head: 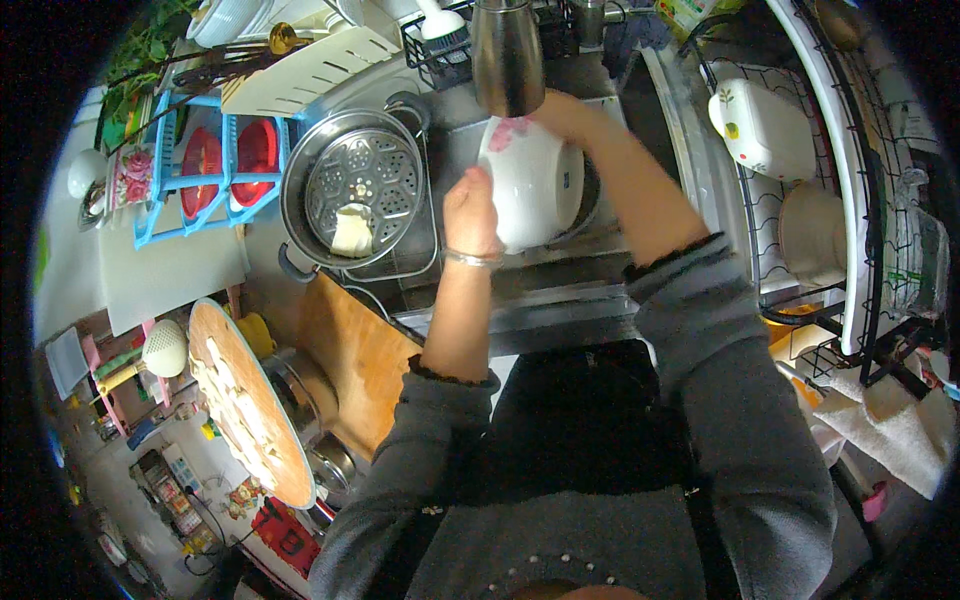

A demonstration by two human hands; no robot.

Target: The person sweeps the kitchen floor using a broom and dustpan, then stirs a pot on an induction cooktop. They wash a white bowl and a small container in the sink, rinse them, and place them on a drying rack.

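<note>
A white ceramic bowl [529,191] with a pink floral pattern is tilted on its side over the sink [465,135], its base turned right. My left hand [471,214], a bracelet at its wrist, grips the bowl's left rim. At the bowl's far edge is my right hand [559,116], whose fingers are largely hidden by the stainless faucet [508,64] and the bowl. A dark round vessel, partly covered, shows behind the bowl. Left of the sink basin stands a steel pot [292,187] with a perforated steamer plate [367,161], and a pale folded piece [352,231] lies on the plate.
A wooden cutting board [352,360] juts out at the left front. Beside it a round board [281,405] bears pale dough-like pieces. A blue rack [214,180] holds red baskets. On the right, a wire dish rack [757,225] carries a white lidded container [765,131].
</note>
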